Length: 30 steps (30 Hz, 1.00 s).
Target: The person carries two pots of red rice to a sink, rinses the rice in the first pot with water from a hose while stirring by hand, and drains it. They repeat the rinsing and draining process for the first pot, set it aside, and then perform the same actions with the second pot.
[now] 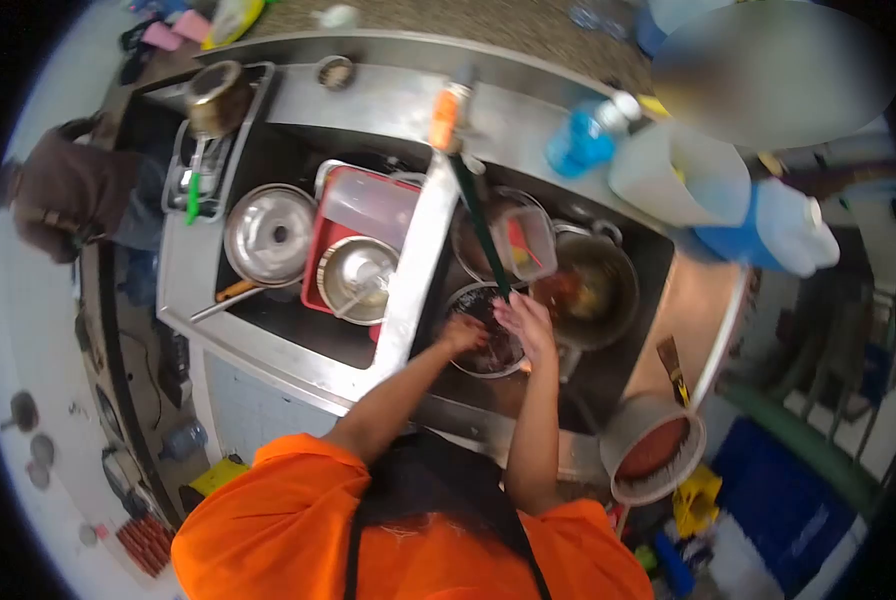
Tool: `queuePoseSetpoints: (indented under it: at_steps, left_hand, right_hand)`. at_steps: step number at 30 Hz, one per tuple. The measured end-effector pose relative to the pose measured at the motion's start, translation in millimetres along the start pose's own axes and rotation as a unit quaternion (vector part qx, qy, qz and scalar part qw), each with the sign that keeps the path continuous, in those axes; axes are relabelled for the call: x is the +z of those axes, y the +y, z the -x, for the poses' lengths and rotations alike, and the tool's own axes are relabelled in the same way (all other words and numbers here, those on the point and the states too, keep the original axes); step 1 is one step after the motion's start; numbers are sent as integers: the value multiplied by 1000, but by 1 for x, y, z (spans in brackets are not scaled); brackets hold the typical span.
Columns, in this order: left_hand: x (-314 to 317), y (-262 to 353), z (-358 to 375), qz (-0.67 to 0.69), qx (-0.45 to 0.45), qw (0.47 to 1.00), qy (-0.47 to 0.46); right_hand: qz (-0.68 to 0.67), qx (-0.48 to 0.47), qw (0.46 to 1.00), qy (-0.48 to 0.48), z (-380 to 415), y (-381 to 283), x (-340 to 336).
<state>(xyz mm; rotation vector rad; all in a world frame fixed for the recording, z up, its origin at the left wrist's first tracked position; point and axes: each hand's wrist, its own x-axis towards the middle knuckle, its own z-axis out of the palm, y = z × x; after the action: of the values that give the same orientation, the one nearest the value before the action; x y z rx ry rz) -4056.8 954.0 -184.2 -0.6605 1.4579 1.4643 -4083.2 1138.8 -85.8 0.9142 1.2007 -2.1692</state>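
Pot (487, 374) lies below fingers of left hand (463, 334), beside right hand (528, 322).

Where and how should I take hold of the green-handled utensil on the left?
Grip the green handle around its middle, coming from above and the near side, fingers closing across its narrow width. It is long and slim and points toward the near edge of the rack, while the utensil's metal end runs back toward the pot. The left hand looks better placed.
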Motion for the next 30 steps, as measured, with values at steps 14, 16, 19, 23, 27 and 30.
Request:
queuePoseSetpoints:
  at_steps: [14,16,19,23,27,30]
  left_hand:
    - [-5,-5,30,-438,22,869,227]
    - [-16,-24,12,-451,14,865,217]
    - [-29,-32,1,-461,89,852,232]
    - [-48,-47,-32,-534,16,832,151]
    - [-47,-43,-28,-499,94,830,231]
    - [-35,5,7,-464,90,858,199]
  right_hand:
    - [-146,-11,987,62,-15,-4,-9]
    - [-9,-26,989,145,-23,30,-40]
    - [460,82,814,345,3,33,-46]
    - [475,177,803,313,-7,86,-77]
    - [639,-72,691,331,-19,115,-91]
    - [602,39,755,257,-21,108,-103]
